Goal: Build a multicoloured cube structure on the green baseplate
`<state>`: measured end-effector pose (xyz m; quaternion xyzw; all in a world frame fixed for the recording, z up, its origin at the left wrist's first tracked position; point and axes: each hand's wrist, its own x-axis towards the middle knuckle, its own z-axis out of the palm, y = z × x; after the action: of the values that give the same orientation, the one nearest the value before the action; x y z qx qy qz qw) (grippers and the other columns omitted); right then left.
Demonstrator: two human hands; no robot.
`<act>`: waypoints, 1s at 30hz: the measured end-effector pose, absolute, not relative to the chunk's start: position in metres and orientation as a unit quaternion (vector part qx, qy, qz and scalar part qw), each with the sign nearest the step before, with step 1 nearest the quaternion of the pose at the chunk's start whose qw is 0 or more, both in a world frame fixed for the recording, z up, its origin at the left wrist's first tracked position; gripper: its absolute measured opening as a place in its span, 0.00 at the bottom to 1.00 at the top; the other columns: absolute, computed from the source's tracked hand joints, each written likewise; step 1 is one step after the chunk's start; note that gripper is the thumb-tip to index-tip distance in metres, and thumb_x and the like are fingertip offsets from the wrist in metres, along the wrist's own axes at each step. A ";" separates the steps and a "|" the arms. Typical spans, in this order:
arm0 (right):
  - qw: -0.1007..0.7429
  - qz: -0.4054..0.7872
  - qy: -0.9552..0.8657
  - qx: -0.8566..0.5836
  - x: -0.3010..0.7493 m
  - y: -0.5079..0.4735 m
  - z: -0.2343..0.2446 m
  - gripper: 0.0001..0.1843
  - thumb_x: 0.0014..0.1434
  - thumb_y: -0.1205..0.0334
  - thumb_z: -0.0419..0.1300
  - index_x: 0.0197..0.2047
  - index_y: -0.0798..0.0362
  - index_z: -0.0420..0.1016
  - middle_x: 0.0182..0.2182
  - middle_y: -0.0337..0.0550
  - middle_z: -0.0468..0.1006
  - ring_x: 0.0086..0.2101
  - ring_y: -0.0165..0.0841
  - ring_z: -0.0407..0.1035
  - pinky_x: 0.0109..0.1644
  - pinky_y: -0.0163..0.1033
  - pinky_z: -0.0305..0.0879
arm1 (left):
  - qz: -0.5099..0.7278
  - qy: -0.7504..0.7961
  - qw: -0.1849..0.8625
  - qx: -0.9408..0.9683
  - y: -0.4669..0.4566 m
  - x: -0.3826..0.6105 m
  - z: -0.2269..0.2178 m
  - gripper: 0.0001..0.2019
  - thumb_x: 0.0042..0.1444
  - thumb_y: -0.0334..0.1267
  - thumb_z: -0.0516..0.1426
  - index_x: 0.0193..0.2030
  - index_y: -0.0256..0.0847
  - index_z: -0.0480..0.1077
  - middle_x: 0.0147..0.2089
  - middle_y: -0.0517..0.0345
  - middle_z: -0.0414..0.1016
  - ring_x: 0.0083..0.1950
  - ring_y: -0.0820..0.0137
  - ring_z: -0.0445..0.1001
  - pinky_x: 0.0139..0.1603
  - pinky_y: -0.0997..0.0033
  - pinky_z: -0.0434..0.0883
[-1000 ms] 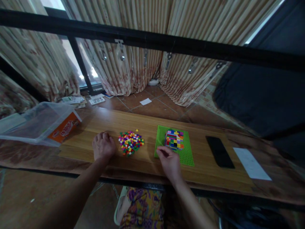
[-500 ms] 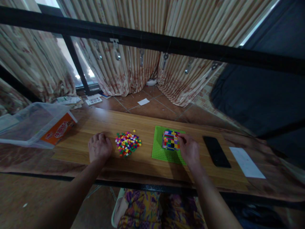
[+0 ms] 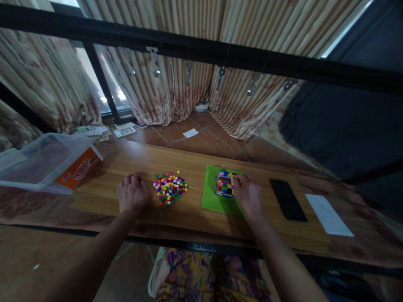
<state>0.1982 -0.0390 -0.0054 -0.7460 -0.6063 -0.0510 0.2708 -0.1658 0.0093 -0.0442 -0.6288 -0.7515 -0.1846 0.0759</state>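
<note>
My left hand rests palm down on the wooden board, its fingers curled in with nothing visible in them. Just to its right lies a loose pile of small multicoloured toy bricks. My right hand is at the right side of a low block structure built of coloured bricks. Its thumb and forefinger are pinched together at the structure's upper right edge; whatever is between them is too small to make out. The structure stands on a green studded baseplate, whose right part my right hand covers.
A clear plastic bin with an orange label stands at the left end. Right of my right hand lie a black phone and a white paper sheet. A dark metal bar crosses above the table's far side, before striped curtains.
My right hand's fingertips have shifted slightly at the structure's right edge, and the red bit seen by them earlier no longer shows clearly. My left hand stays put. The view has shifted a little.
</note>
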 end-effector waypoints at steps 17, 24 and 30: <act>0.323 -0.094 -0.638 -0.693 0.203 -0.053 -0.028 0.20 0.68 0.57 0.47 0.44 0.54 0.81 0.37 0.50 0.76 0.39 0.38 0.70 0.42 0.41 0.66 | -0.210 -0.746 0.067 -0.629 0.010 -0.168 -0.048 0.19 0.61 0.40 0.45 0.49 0.32 0.70 0.51 0.37 0.72 0.55 0.50 0.68 0.58 0.50 0.64; 0.379 -0.065 -0.638 -0.667 0.203 -0.057 -0.023 0.19 0.68 0.57 0.49 0.46 0.53 0.80 0.37 0.49 0.77 0.38 0.38 0.71 0.43 0.43 0.69 | -0.196 -0.746 0.072 -0.633 0.009 -0.168 -0.045 0.19 0.61 0.39 0.45 0.48 0.31 0.71 0.51 0.37 0.72 0.53 0.50 0.69 0.56 0.51 0.65; 0.480 -0.039 -0.632 -0.607 0.158 -0.097 -0.014 0.12 0.67 0.64 0.54 0.46 0.51 0.78 0.39 0.47 0.79 0.41 0.35 0.74 0.47 0.42 0.72 | -0.205 -0.744 0.072 -0.632 0.009 -0.167 -0.045 0.18 0.61 0.39 0.45 0.49 0.32 0.71 0.50 0.37 0.73 0.53 0.51 0.69 0.55 0.52 0.65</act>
<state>0.1576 -0.0973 -0.0144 -0.6075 -0.6317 -0.0387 0.4800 -0.1671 0.0087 -0.0447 -0.6317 -0.7441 -0.2053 0.0715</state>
